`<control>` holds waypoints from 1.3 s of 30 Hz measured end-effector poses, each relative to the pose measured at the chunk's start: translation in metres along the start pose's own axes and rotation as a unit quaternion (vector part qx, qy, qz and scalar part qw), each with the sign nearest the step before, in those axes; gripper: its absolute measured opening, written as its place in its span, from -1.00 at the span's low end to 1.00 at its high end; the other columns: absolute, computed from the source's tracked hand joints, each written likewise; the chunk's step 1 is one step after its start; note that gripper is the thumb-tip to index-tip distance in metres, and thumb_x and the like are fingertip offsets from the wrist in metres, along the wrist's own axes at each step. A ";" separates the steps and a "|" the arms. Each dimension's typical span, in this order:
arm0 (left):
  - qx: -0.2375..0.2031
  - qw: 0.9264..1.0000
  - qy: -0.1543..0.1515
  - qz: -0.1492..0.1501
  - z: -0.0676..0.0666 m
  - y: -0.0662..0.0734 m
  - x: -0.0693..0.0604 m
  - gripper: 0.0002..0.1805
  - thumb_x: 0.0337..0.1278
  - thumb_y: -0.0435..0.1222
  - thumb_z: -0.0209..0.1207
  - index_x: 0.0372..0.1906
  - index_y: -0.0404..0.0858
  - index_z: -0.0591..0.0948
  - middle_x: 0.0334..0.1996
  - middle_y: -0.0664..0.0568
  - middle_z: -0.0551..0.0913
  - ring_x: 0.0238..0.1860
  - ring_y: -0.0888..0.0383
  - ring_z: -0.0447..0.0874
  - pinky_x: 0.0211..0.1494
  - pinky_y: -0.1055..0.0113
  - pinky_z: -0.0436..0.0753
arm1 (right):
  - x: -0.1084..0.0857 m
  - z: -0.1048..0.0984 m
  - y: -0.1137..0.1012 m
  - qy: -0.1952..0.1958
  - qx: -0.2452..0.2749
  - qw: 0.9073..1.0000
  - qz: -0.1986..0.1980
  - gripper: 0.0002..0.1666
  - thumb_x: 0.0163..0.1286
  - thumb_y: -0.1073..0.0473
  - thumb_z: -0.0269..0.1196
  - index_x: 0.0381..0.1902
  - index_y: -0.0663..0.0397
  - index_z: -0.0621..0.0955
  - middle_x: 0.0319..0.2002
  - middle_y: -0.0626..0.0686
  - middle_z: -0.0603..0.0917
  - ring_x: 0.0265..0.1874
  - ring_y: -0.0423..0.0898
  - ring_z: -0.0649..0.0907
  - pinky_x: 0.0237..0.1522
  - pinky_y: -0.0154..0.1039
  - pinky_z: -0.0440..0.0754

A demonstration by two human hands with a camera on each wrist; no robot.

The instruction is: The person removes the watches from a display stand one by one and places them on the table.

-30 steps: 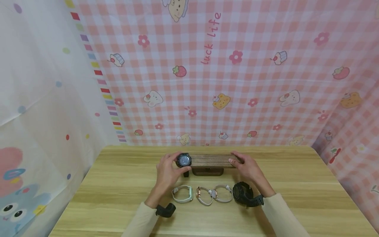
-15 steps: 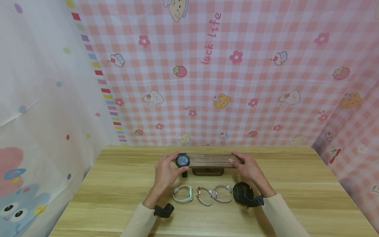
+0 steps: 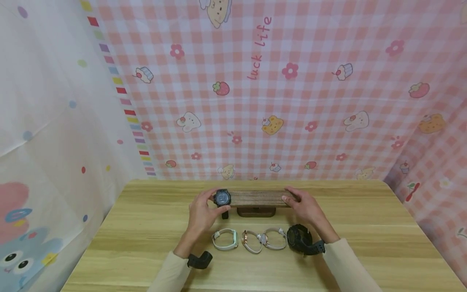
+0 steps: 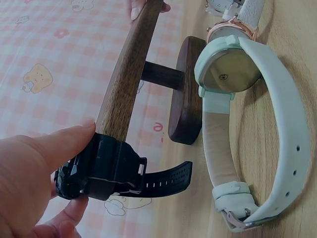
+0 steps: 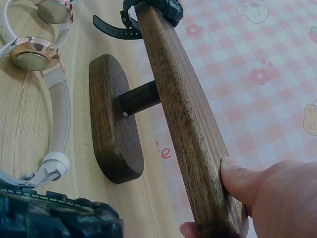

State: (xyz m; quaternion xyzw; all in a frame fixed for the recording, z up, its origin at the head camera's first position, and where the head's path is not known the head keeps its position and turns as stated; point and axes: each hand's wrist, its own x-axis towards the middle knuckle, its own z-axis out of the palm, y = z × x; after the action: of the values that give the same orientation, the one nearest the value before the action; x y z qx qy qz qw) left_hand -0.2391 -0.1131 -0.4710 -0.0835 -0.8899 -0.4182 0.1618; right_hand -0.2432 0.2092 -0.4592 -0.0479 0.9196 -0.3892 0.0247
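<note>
A dark wooden watch stand (image 3: 257, 198) has a horizontal bar on a short post above an oval base (image 4: 185, 94). At the bar's left end sits a black digital watch (image 3: 222, 197), its strap (image 4: 166, 181) unfastened with the free end hanging toward the table. My left hand (image 3: 200, 211) pinches this watch, thumb near the bar, fingers on the far side. My right hand (image 3: 306, 207) grips the bar's right end, its thumb (image 5: 237, 178) pressed against the wood. Part of the left hand's fingers is hidden behind the watch.
In front of the stand lie a mint-green watch (image 3: 234, 239), two pale-strapped rose-gold watches (image 5: 32, 54) and another black watch (image 3: 299, 238) below the right wrist. Behind the wooden table (image 3: 146, 227) hangs a pink checked cloth (image 3: 233, 150).
My left hand has moved a little to the left with the black digital watch, toward the bar's left end. The right hand and the stand stay in place.
</note>
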 end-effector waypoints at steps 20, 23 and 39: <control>-0.071 0.996 -0.018 -0.051 -0.006 -0.007 0.000 -0.31 -0.23 -0.21 0.58 0.16 -0.15 0.61 -0.26 -0.06 0.65 -0.36 0.02 0.42 -0.38 0.34 0.33 | -0.001 0.000 0.000 -0.002 0.000 1.000 0.000 -0.36 0.53 -0.05 0.12 0.44 0.11 0.37 0.39 0.35 0.38 0.31 0.36 0.40 0.23 0.29 0.40; -0.078 0.995 -0.017 -0.055 -0.008 -0.009 0.000 -0.30 -0.21 -0.23 0.57 0.18 -0.15 0.59 -0.28 -0.06 0.61 -0.36 0.04 0.38 -0.36 0.34 0.32 | 0.000 0.000 0.000 -0.002 -0.002 1.000 0.000 -0.36 0.53 -0.05 0.12 0.44 0.11 0.37 0.38 0.35 0.38 0.31 0.36 0.40 0.23 0.29 0.39; -0.059 0.996 0.003 -0.065 -0.027 -0.021 -0.007 -0.31 -0.16 -0.27 0.55 0.19 -0.17 0.57 -0.42 -0.02 0.57 -0.46 0.14 0.27 -0.40 0.36 0.24 | 0.000 0.000 0.000 -0.002 -0.001 1.000 0.003 -0.37 0.53 -0.03 0.12 0.44 0.11 0.38 0.38 0.35 0.38 0.32 0.36 0.39 0.25 0.30 0.37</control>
State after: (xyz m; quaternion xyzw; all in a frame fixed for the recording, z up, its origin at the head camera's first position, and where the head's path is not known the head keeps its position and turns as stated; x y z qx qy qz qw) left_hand -0.2328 -0.1472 -0.4720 -0.0338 -0.8670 -0.4795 0.1313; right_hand -0.2433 0.2095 -0.4590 -0.0462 0.9201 -0.3879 0.0277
